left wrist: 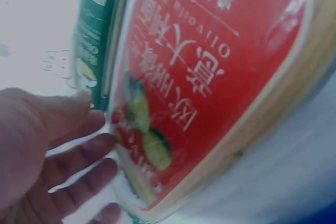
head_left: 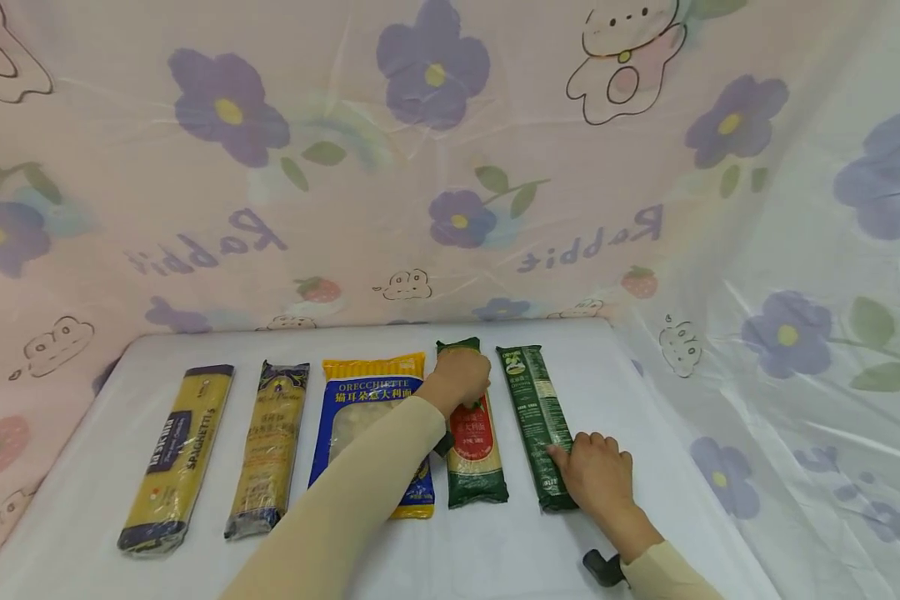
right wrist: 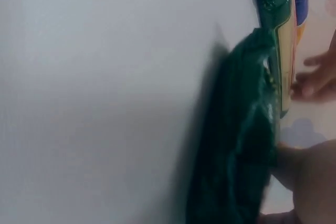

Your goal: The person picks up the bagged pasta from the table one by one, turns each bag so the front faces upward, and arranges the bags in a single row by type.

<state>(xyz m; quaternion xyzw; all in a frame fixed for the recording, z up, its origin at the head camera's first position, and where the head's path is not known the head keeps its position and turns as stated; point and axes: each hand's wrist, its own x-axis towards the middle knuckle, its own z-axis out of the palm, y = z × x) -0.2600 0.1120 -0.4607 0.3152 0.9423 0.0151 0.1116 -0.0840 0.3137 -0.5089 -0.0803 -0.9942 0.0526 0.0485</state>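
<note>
My left hand [head_left: 461, 379] is over the upper part of a green-ended spaghetti pack with a red label [head_left: 471, 433]. In the left wrist view, its loosely spread fingers [left wrist: 79, 153] are at the edge of that pack, and the thumb is by the green pack beyond. My right hand [head_left: 598, 475] is at the lower right side of the dark green pasta pack [head_left: 532, 417], its thumb against the pack's edge. The right wrist view shows the green pack [right wrist: 233, 135] close up and blurred; most of the right fingers are hidden there.
Left of the hands lie a blue and yellow orecchiette bag [head_left: 375, 392], a gold pasta pack with dark ends [head_left: 270, 450] and a yellow spaghetti pack [head_left: 178, 458]. All are on a white table [head_left: 480, 550]. Patterned curtains [head_left: 345, 183] stand behind and at the sides.
</note>
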